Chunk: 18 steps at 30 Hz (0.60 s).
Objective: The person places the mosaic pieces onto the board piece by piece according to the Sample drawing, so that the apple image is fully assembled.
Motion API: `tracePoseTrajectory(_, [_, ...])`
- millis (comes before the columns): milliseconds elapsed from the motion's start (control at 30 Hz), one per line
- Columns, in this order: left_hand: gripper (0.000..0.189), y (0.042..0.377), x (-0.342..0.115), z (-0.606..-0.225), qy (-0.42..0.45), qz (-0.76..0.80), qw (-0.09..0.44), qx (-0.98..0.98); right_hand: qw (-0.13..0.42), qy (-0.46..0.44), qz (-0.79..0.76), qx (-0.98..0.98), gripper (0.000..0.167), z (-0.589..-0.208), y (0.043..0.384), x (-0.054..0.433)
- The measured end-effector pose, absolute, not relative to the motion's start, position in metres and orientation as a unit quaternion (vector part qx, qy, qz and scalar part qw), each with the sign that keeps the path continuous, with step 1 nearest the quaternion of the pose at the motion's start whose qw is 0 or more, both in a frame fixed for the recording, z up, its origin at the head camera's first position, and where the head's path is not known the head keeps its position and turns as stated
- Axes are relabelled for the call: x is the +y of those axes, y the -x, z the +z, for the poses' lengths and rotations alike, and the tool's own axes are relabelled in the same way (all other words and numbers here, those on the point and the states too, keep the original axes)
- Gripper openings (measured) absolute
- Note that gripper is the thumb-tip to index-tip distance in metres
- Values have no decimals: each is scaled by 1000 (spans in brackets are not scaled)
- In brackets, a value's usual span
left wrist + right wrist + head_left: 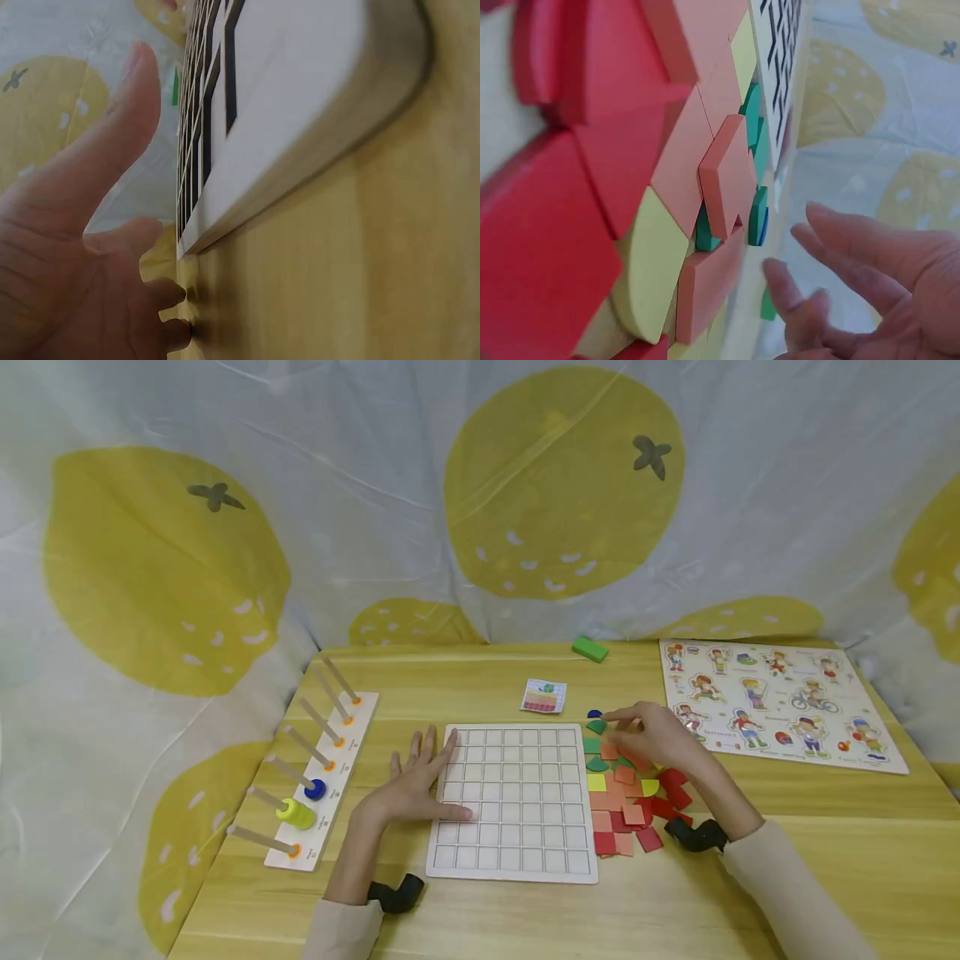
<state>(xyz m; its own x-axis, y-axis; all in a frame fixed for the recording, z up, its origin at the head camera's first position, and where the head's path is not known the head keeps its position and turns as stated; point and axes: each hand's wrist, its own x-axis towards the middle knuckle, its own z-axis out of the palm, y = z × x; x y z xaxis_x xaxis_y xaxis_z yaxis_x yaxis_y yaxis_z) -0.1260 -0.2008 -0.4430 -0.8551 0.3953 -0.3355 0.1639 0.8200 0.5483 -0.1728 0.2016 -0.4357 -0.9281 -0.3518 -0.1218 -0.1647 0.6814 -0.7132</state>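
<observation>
A white grid board (517, 802) of square cells lies on the table. My left hand (408, 785) is spread at its left edge, with the thumb (124, 120) and index finger reaching over the rim and the other fingers beside it. To the board's right is a pile of flat coloured tiles, with red tiles (562, 262), salmon tiles (727, 176), yellow tiles (596, 782) and green tiles (592, 746). My right hand (652, 735) hovers at the pile's far end, its extended index finger close to a blue piece (595, 714) and a green piece (597, 726); nothing shows in its fingers.
A small pattern card (544, 696) lies beyond the board, and a green block (589, 649) sits near the back edge. At the left stands a peg rack (330, 793) with yellow and blue rings. A picture puzzle board (780, 706) lies at the right.
</observation>
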Motion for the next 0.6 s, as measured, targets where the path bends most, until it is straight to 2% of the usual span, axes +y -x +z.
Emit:
tracePoseTrajectory(133, [136,126,-202,-446,-162,259,230,924,144,108,-386,905,31,-439,186,198])
tracePoseTrajectory(300, [146,126,-204,-452,-170,240,225,929,167,72,-402,897,32,-441,193,195])
tracePoseTrajectory(600, [149,126,-206,-455,-176,238,224,929,180,41,-409,894,31,-443,200,192])
